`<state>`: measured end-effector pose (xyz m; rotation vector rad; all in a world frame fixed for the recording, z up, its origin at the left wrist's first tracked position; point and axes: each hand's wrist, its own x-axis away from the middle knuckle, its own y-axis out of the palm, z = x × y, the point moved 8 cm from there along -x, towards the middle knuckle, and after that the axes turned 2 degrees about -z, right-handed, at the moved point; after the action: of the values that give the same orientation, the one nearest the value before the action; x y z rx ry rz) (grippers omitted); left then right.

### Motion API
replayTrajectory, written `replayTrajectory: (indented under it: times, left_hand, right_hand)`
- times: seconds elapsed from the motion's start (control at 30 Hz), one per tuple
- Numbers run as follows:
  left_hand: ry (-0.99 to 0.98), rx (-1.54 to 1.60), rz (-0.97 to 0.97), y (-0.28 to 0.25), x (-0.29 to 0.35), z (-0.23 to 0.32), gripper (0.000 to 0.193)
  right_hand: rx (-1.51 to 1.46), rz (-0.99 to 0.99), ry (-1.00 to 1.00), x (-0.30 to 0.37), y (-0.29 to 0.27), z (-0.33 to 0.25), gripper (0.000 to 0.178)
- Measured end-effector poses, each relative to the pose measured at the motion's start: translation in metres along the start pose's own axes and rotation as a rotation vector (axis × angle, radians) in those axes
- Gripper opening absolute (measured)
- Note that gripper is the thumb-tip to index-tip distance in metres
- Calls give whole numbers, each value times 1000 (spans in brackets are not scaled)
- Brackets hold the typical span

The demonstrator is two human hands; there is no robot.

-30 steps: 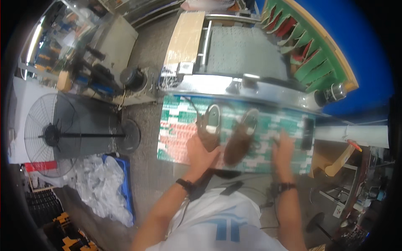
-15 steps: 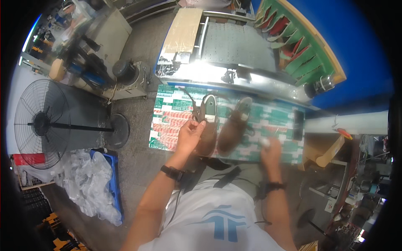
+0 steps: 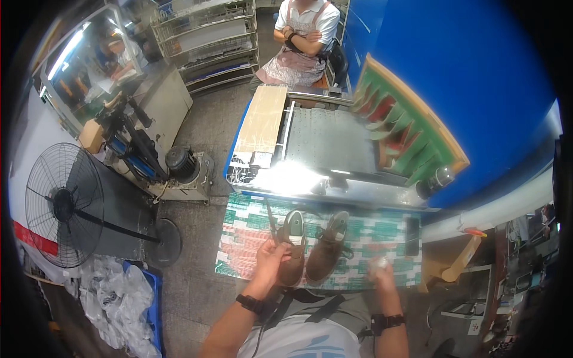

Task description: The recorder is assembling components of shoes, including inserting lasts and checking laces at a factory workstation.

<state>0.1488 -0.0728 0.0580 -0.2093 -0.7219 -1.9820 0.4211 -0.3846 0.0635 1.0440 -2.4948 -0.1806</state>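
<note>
Two brown lace-up shoes lie side by side on a table covered with green, red and white printed sheets (image 3: 382,235). My left hand (image 3: 271,256) grips the left shoe (image 3: 292,244) at its side near the laces. The right shoe (image 3: 327,247) lies free, just to the right of it. My right hand (image 3: 381,275) rests on the table near the front edge, apart from both shoes, blurred; whether it holds anything is unclear. Both my wrists wear dark bands.
A metal conveyor machine (image 3: 322,149) stands behind the table, with a cardboard sheet (image 3: 261,125) on its left. A person in an apron (image 3: 301,36) sits at its far end. A standing fan (image 3: 62,206) and a blue bin of plastic bags (image 3: 119,298) are at left. A black phone-like slab (image 3: 412,235) lies at right.
The view has tilted up, showing more of the room. My left hand stays at the left shoe; my right hand has drawn back toward the table's front edge.
</note>
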Motion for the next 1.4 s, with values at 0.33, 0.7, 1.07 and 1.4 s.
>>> replayTrajectory:
  times: [0.33, 0.7, 1.07, 1.4]
  left_hand:
    - [-93, 175, -34, 3, -4, 30, 23]
    - [-171, 239, -173, 10, 22, 24, 33]
    - [172, -81, -363, 43, 50, 115, 14]
    - [597, -1120, 123, -10, 20, 137, 64]
  right_hand:
    - [323, -359, 30, -16, 195, -22, 37]
    - [1044, -359, -417, -10, 258, -19, 92]
    - [847, -441, -68, -37, 238, -41, 67]
    - [764, -682, 232, -57, 234, -52, 61]
